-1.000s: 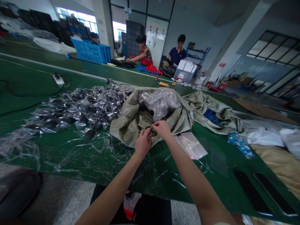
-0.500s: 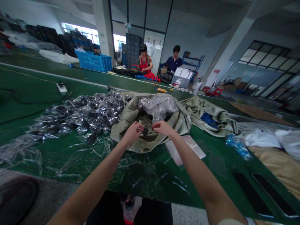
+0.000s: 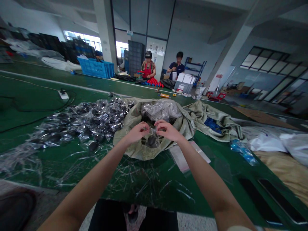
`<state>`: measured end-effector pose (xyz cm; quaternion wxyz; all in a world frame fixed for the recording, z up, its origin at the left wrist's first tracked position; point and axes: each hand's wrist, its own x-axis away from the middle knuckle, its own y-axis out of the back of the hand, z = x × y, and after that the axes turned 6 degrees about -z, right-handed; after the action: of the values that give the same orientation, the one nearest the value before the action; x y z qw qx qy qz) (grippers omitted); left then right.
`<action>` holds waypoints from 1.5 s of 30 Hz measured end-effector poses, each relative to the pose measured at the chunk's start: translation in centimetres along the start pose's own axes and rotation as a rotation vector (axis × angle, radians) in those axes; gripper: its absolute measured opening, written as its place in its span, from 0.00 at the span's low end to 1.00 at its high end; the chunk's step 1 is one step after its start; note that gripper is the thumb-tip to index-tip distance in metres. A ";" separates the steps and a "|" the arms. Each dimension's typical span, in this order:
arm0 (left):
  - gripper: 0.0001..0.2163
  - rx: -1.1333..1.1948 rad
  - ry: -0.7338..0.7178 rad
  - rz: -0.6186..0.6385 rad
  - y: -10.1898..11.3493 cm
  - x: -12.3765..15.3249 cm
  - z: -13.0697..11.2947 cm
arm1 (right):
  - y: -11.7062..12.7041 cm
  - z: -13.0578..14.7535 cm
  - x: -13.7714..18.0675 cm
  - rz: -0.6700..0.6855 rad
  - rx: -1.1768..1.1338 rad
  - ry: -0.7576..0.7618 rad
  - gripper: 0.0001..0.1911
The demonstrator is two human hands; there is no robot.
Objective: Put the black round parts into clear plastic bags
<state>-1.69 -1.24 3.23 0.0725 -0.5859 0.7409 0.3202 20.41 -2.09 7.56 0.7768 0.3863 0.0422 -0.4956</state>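
Observation:
Between my hands hangs a clear plastic bag (image 3: 154, 132) with a dark round object (image 3: 151, 140) in its lower part. My left hand (image 3: 139, 132) pinches one side of the bag's upper edge, and my right hand (image 3: 166, 130) pinches the other. Both are over the near side of a greenish woven sack (image 3: 144, 153), whose mouth is open and holds a mass of crumpled translucent plastic (image 3: 162, 109). To the left lies a heap of dark round objects in clear bags (image 3: 96, 118). A stack of flat clear bags (image 3: 181, 162) lies near my right forearm.
A second woven sack (image 3: 199, 110) with blue items stands to the right. Two dark flat slabs (image 3: 261, 200) lie at the table's near right. A power strip (image 3: 63, 94) with cables is at left. Two people (image 3: 148, 67) work across the green table (image 3: 154, 183).
Both hands have risen slightly, and the bag now hangs spread between them, with the dark round object lower in it. Across the table, one person has raised a hand holding something dark.

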 end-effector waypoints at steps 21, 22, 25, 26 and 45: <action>0.02 -0.031 -0.075 -0.042 -2.5 0.0 0.6 | 1.4 0.2 1.2 0.053 0.223 0.024 0.03; 0.02 -0.038 -0.073 -0.049 -2.5 0.1 0.8 | 1.4 0.0 1.3 0.054 0.235 0.027 0.03; 0.03 -0.056 -0.031 -0.066 -2.5 0.1 1.5 | 1.5 -0.7 1.5 0.039 0.255 0.028 0.03; 0.04 -0.057 -0.004 -0.070 -2.4 0.2 1.7 | 1.4 -1.1 1.5 0.030 0.255 0.021 0.03; 0.08 -0.014 0.216 -0.121 -3.5 5.8 4.3 | -3.9 -6.2 6.6 -0.245 -0.068 -0.283 0.12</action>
<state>-1.43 -4.01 -4.30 0.0073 -0.6610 0.7055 0.2556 22.63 -3.83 -1.89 0.7214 0.2784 -0.0043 -0.6341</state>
